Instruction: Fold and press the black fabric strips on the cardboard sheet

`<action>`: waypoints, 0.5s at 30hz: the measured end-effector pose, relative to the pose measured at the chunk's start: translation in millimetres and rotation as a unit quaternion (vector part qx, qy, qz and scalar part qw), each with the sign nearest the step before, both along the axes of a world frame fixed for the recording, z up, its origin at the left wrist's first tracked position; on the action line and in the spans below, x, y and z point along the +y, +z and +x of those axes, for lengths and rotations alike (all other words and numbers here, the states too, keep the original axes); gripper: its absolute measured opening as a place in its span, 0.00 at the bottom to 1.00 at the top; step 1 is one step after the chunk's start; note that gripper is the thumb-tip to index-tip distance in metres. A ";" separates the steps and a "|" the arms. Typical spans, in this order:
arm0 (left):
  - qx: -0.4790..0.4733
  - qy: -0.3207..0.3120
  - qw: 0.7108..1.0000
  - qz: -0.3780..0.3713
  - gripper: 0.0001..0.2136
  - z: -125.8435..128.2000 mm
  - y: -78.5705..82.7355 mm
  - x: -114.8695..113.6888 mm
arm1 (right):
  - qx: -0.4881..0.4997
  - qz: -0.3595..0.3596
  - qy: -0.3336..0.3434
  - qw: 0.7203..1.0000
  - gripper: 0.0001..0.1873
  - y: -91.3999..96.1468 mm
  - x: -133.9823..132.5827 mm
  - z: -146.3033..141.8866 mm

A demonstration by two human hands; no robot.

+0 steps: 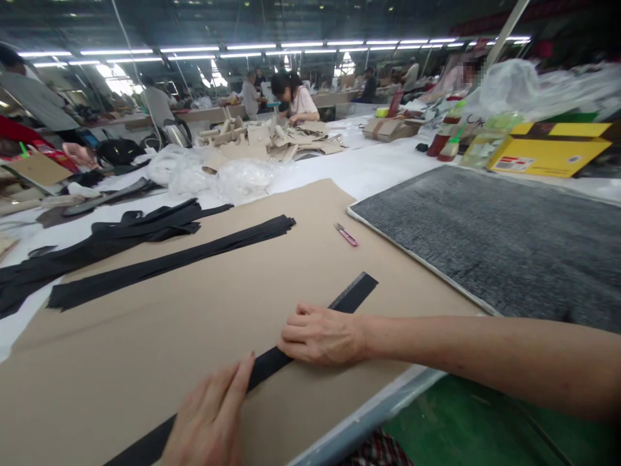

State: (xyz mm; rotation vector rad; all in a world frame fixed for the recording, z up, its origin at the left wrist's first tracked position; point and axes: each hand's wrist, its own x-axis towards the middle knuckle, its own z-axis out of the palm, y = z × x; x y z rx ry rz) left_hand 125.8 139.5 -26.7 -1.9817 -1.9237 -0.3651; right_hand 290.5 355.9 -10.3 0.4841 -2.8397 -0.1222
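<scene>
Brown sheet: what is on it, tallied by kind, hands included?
Left hand and right hand: 2
Black strip under the hands: 1
Strip stack: 1
Strip heap, partly on it: 1
Snips: 1
Total: 6

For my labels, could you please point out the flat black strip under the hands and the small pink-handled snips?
Flat black strip (268,366): head view, exposed middle stretch.
Small pink-handled snips (348,237): head view, pink handle.

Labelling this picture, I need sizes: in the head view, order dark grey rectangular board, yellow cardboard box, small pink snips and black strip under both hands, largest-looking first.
1. Dark grey board
2. Yellow box and black strip: unsure, strip nearer and partly covered
3. Pink snips
</scene>
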 end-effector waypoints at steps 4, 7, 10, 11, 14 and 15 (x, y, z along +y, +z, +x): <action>0.001 -0.052 0.998 0.016 0.24 30.1 -10.1 42.7 | 0.015 -0.010 0.010 1.000 0.12 -4.5 2.3 2.2; 0.015 -0.068 0.998 0.003 0.23 30.5 -20.3 47.4 | 0.017 -0.016 0.019 1.000 0.12 -8.5 8.6 7.9; 0.022 -0.088 0.996 -0.021 0.24 22.3 -26.9 45.0 | 0.015 -0.017 0.011 1.000 0.11 -10.6 17.7 16.2; 0.024 -0.090 0.995 -0.025 0.25 20.9 -27.8 44.8 | 0.013 -0.016 0.009 1.000 0.10 -10.7 20.9 19.2; 0.019 -0.092 0.994 -0.049 0.31 23.6 -27.2 46.3 | 0.017 -0.007 0.013 1.000 0.10 -9.8 29.7 27.8; 0.014 -0.081 0.995 -0.057 0.33 26.2 -26.1 47.1 | 0.021 -0.004 0.013 1.000 0.10 -9.3 31.9 30.1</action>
